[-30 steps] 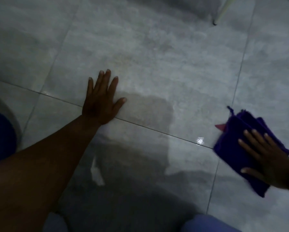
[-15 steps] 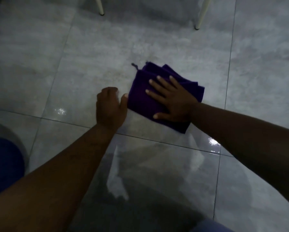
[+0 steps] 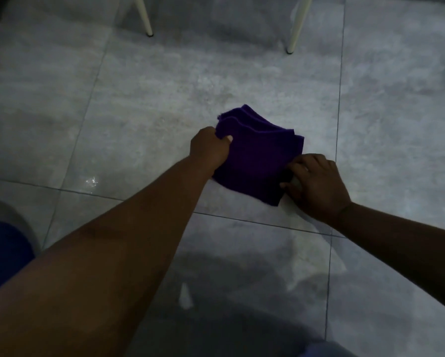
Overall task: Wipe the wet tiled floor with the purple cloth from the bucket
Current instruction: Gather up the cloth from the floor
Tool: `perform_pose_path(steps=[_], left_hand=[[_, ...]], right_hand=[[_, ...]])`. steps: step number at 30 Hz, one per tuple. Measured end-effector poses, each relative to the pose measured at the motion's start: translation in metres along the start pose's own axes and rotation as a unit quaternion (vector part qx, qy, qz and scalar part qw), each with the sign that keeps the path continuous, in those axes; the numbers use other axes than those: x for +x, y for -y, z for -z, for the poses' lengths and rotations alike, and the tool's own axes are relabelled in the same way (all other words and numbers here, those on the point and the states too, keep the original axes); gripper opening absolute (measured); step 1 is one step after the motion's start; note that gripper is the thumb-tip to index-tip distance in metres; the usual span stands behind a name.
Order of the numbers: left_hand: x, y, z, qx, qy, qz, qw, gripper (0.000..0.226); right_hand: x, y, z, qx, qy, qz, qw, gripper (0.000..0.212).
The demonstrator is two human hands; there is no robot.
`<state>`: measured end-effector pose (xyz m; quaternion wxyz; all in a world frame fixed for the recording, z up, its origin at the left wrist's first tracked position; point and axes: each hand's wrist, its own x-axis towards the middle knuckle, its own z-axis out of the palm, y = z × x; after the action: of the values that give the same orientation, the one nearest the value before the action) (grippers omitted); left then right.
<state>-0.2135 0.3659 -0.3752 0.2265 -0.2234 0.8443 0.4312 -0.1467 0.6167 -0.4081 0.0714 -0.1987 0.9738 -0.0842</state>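
Observation:
A folded purple cloth (image 3: 257, 155) lies on the grey tiled floor (image 3: 144, 119) in the middle of the view. My left hand (image 3: 209, 149) grips its upper left edge, fingers curled around the fabric. At the cloth's lower right corner, my right hand (image 3: 316, 184) pinches the fabric between its fingertips. The tiles shine with wet patches and glints near my arms.
Two white furniture legs (image 3: 146, 19) (image 3: 297, 29) stand on the floor at the top. A grey-rimmed bucket (image 3: 22, 222) with a dark blue inside sits at the left edge, beside my left forearm. Blue clothing on my knee (image 3: 324, 350) shows at the bottom.
My right hand slid the cloth from the right to the middle, then came off its top to the corner. My left hand left the floor and took hold of the cloth's edge.

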Motion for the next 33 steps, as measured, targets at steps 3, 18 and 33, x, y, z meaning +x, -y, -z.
perform_pose_path(steps=[3, 18, 33], left_hand=[[-0.016, -0.016, 0.01, -0.04, 0.035, -0.022, 0.998, 0.034], [-0.16, -0.131, 0.233, -0.28, -0.041, -0.141, 0.949, 0.042], [-0.315, 0.133, 0.422, -0.447, -0.312, -0.008, 0.839, 0.069]], right_hand=[[0.003, 0.009, -0.002, 0.058, -0.008, -0.071, 0.996, 0.037], [0.093, 0.208, 0.163, 0.86, 0.172, -0.17, 0.45, 0.055], [0.149, 0.476, 0.24, 0.629, 0.26, 0.099, 0.725, 0.055]])
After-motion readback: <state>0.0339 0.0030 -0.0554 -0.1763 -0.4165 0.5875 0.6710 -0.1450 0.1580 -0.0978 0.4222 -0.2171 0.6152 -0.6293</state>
